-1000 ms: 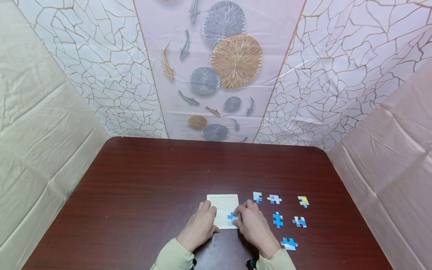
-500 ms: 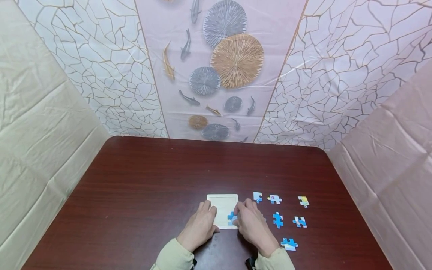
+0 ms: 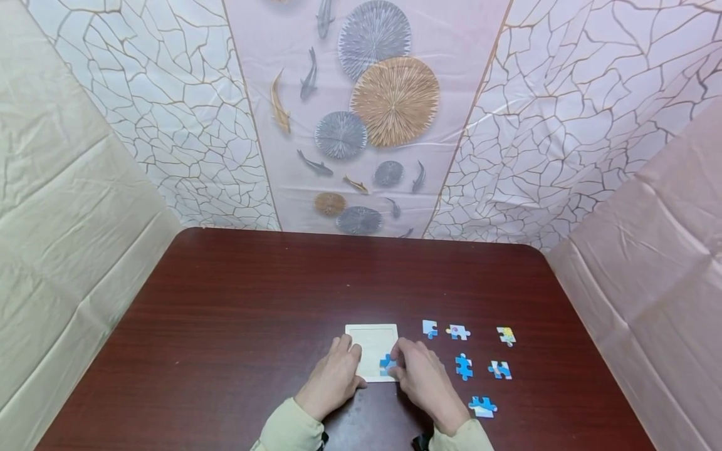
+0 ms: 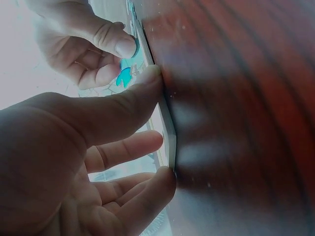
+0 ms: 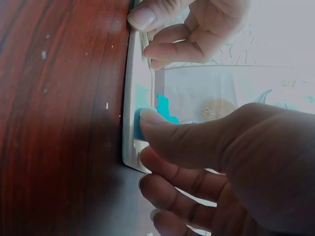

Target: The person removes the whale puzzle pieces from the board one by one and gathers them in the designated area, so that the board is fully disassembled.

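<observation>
A pale square puzzle tray [image 3: 369, 341] lies near the front of the table. My left hand [image 3: 333, 377] grips its left side and near corner, the thumb at the near edge in the left wrist view. At the tray's lower right, my right hand [image 3: 422, 379] pinches a blue jigsaw piece [image 3: 386, 364]. That piece [image 5: 166, 107] stands tilted up from the tray in the right wrist view, the thumb against it. My right fingers partly hide it and the tray's right edge.
Several loose jigsaw pieces lie right of the tray, among them a blue one [image 3: 464, 367], a yellow one [image 3: 506, 336] and a blue-and-white one [image 3: 482, 406]. The dark red table [image 3: 225, 300] ends at a patterned cloth wall [image 3: 350, 188].
My right fingers have drawn in slightly around the blue jigsaw piece at the tray's lower right. The left hand, the tray and the loose pieces stay in place.
</observation>
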A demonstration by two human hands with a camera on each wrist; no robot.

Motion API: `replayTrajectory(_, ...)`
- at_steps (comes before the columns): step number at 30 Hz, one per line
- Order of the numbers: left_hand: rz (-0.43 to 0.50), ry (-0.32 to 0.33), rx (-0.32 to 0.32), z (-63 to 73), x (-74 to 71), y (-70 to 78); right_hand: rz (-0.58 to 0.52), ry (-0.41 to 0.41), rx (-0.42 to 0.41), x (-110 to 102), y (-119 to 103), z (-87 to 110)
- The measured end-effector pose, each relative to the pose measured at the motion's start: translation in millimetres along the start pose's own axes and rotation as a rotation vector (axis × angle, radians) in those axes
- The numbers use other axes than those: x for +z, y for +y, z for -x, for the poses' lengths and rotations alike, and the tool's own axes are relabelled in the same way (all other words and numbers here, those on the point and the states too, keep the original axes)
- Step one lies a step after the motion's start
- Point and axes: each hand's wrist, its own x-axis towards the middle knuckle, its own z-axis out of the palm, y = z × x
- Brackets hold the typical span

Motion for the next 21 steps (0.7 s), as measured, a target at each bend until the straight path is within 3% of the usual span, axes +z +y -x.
replayTrajectory(7,-0.011,0.008,0.001,0.1,-0.1,0.5,-0.034,0.011,-0.044,-0.3,1.8,2.2)
replayTrajectory(13,-0.013,0.012,0.004,0.1,0.5,0.6,-0.231,-0.01,-0.105,-5.6,7.8,4.6)
replayTrajectory(21,-0.016,0.007,0.009,-0.7,0.1,0.1,-0.388,0.062,0.005,-29.6,22.6,18.7)
